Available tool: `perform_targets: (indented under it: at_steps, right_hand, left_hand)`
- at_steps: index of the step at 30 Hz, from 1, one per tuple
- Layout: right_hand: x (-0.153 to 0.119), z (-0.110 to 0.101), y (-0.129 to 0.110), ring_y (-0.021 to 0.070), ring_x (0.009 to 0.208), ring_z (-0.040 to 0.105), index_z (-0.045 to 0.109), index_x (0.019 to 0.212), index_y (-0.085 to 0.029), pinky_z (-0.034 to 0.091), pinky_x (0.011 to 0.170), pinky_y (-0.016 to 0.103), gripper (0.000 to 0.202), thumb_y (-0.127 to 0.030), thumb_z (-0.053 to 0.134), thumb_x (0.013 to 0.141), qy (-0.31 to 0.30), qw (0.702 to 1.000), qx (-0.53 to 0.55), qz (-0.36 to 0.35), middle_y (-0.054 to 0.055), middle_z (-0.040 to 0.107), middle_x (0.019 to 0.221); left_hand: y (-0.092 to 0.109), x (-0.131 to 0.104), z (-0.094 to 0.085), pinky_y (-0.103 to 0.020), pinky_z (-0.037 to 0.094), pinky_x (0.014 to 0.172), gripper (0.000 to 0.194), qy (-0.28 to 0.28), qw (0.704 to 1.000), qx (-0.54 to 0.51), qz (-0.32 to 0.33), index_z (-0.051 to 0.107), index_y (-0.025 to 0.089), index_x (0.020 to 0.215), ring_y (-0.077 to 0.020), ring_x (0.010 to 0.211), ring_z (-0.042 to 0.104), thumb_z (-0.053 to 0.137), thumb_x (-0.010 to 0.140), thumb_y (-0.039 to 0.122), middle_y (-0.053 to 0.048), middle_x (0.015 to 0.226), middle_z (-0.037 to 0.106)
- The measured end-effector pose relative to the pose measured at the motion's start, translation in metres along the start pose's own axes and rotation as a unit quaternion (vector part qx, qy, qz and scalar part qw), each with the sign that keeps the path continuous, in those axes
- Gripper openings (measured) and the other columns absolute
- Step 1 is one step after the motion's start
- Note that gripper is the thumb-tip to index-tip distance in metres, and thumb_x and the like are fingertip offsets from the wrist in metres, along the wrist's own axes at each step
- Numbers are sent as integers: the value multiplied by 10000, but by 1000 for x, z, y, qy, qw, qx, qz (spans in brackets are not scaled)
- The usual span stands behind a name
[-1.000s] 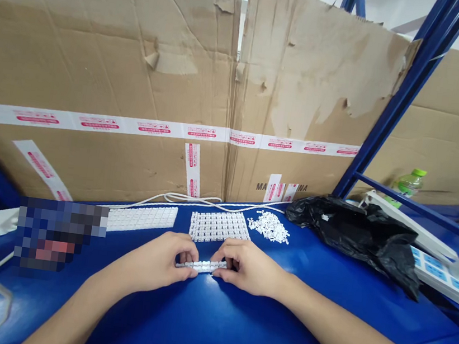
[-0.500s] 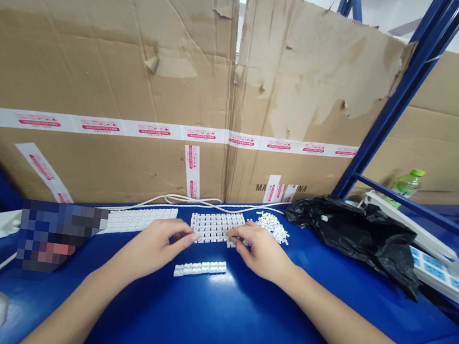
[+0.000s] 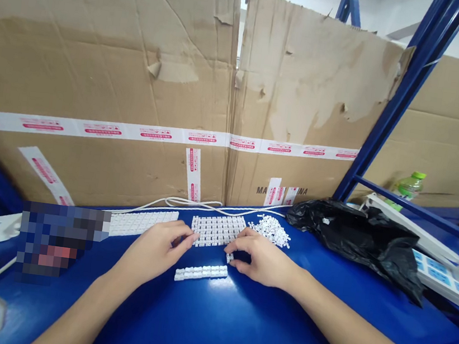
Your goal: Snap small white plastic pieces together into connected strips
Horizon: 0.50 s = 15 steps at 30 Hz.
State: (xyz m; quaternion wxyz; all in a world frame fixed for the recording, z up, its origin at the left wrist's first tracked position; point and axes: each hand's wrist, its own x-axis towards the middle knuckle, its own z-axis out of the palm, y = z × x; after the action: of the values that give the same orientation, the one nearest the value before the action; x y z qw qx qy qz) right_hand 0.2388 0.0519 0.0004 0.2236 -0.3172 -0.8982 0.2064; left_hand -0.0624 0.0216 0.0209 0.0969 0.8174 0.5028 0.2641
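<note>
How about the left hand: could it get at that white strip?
Probably yes: the white strip lies near the left hand on the blue tabletop, and nothing visible stands between them.

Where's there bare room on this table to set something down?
Free: the tabletop between both forearms, nearer than the white strip; also between the right forearm and black bag. Crowded: along the cardboard, with white grid and loose pieces.

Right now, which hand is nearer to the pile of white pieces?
Right. The right hand is just in front of the pile; the left hand is farther away, to its left.
</note>
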Motion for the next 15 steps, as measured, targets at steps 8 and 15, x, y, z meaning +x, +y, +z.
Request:
perform_targets:
  at_steps: [8, 15]
  right_hand:
    - [3, -1, -10, 219, 1039, 704, 765, 1170, -239, 598, 935, 378, 161, -204, 747, 1013, 154, 979, 55, -118, 60, 813, 1096]
    - [2, 11, -29, 206, 1067, 756, 756, 1119, -275, 593, 1014, 406, 83, -239, 741, 1046, 167, 960, 124, -188, 30, 846, 1073]
  left_hand:
    - [17, 0, 12, -367, 588, 882, 373, -26, 978, -198, -61, 765, 293, 1305, -277, 1060, 781, 633, 1056, 537, -47, 1164, 853]
    - [29, -4, 27, -470, 597, 1058, 549, -123, 882, -444, -96, 732, 249, 1411, -316, 1156, 786, 792, 961, 558, -112, 1234, 844]
